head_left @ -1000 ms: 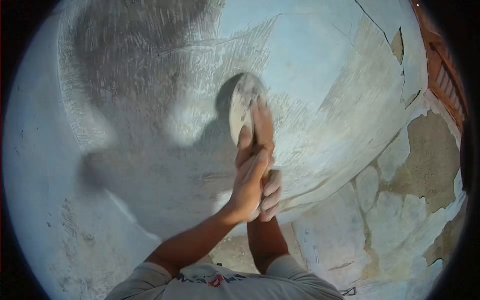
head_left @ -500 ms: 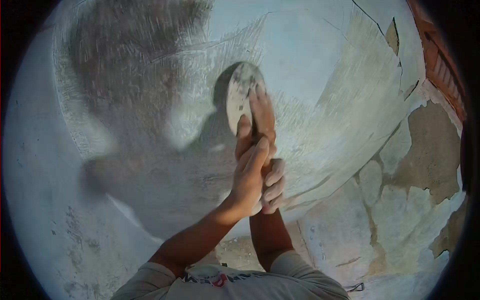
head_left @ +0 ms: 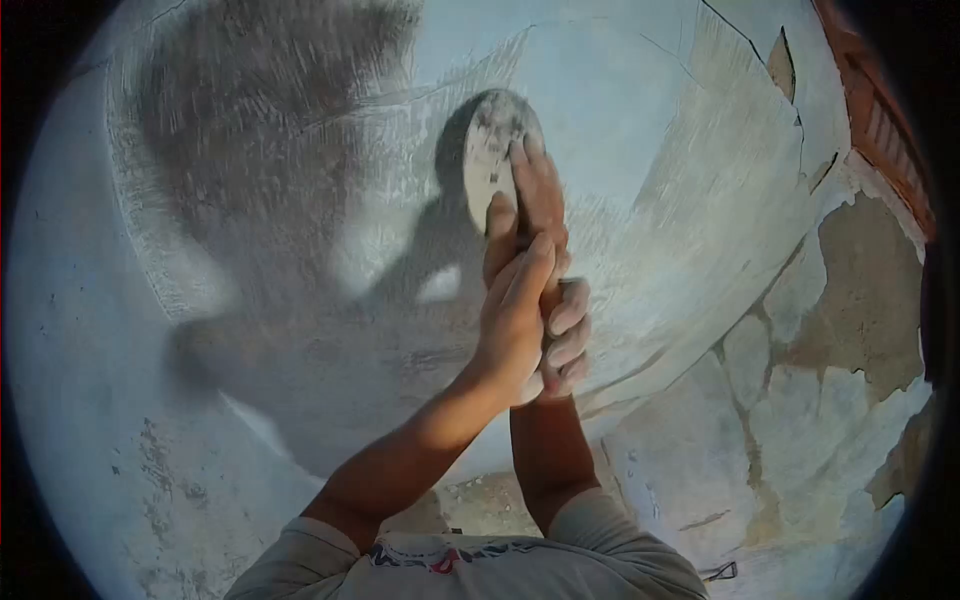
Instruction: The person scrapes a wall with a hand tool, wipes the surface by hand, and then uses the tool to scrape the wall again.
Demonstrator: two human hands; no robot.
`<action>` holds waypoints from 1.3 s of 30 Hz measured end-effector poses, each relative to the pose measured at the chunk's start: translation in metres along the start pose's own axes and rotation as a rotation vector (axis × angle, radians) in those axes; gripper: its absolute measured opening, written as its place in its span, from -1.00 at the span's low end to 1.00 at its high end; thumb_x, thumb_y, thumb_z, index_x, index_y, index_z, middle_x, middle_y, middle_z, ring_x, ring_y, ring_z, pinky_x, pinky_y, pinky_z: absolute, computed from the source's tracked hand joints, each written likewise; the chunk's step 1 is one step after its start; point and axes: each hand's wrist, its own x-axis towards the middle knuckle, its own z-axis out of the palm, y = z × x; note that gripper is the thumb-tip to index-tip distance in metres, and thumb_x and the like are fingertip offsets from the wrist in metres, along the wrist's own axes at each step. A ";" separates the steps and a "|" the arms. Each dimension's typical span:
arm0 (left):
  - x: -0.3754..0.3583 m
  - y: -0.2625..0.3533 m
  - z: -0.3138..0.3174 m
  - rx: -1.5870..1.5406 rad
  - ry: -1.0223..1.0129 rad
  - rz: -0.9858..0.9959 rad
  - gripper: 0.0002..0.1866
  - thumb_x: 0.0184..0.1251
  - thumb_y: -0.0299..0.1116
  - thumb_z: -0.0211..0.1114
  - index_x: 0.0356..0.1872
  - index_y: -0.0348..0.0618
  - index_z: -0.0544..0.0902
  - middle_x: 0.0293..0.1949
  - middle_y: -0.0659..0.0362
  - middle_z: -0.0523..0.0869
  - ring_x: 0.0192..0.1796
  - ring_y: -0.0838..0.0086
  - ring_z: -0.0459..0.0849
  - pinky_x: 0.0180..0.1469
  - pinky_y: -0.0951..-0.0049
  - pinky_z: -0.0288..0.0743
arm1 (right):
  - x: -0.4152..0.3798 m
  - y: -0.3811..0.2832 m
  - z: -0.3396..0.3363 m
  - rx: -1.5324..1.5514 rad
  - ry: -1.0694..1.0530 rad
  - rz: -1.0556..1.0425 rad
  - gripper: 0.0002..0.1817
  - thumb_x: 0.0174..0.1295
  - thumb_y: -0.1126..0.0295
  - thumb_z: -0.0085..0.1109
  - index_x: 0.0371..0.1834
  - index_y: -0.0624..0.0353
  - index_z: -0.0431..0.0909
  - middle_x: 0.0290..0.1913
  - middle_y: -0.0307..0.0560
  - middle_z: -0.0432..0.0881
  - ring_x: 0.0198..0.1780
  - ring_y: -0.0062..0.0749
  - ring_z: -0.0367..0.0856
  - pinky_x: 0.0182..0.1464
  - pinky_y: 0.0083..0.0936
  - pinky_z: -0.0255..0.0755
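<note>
My right hand [head_left: 541, 190] is pressed to a pale, flat oval pad [head_left: 485, 175] with dark smudges, thumb on its lower left and fingers lying along its right side. The pad rests against the plastered wall [head_left: 610, 100], its shadow falling to the left. My left hand [head_left: 512, 325] is wrapped round my right wrist, its dusty fingertips showing on the far side. Both forearms reach up from the bottom of the view. Around the pad the surface is streaked with grey, brushed-looking marks.
Bare brown plaster shows in a flaked patch [head_left: 868, 290] at the right. A crack [head_left: 735, 30] runs near the upper right, beside a reddish-brown frame [head_left: 875, 110]. A small dark handle [head_left: 720, 572] is at the lower right. Shadows cover the wall's left half.
Both hands and the oval pad have slid up the wall and slightly to the right. The left hand's hold on the right wrist is the same.
</note>
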 end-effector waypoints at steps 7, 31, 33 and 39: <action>0.041 -0.051 -0.112 -0.683 -1.368 -0.322 -0.04 0.57 0.58 -0.27 0.62 -0.02 0.27 0.27 -0.18 0.50 0.33 -0.19 0.58 0.32 -0.39 0.41 | -0.049 0.010 -0.002 0.048 -0.115 0.079 -0.52 0.59 0.34 0.16 0.52 0.16 0.56 0.53 0.18 0.54 0.60 0.25 0.40 0.59 0.12 0.28; -0.002 -0.020 0.002 0.104 0.030 0.014 -0.61 0.74 0.26 0.00 -0.08 0.19 0.37 -0.53 0.31 0.42 -0.71 0.50 0.36 -0.72 0.31 0.28 | -0.018 0.014 -0.006 0.096 -0.042 0.022 -0.54 0.66 0.23 0.07 0.49 0.17 0.58 0.53 0.14 0.56 0.60 0.28 0.40 0.59 0.16 0.28; 0.001 -0.037 -0.055 -0.228 -0.453 0.020 -0.43 0.68 0.38 -0.14 0.19 0.10 0.37 -0.24 0.12 0.50 -0.35 0.22 0.51 -0.35 0.03 0.41 | -0.053 0.012 -0.011 0.094 -0.066 0.056 -0.54 0.66 0.23 0.08 0.49 0.17 0.59 0.53 0.14 0.56 0.60 0.27 0.40 0.59 0.15 0.28; 0.045 -0.064 -0.128 -0.529 -1.279 -0.255 -0.18 0.64 0.50 -0.30 0.45 0.01 0.38 0.04 -0.05 0.59 -0.01 -0.04 0.68 0.02 -0.24 0.56 | -0.098 0.010 -0.017 0.100 -0.096 0.107 -0.55 0.65 0.24 0.08 0.49 0.16 0.59 0.53 0.13 0.56 0.60 0.26 0.40 0.59 0.15 0.27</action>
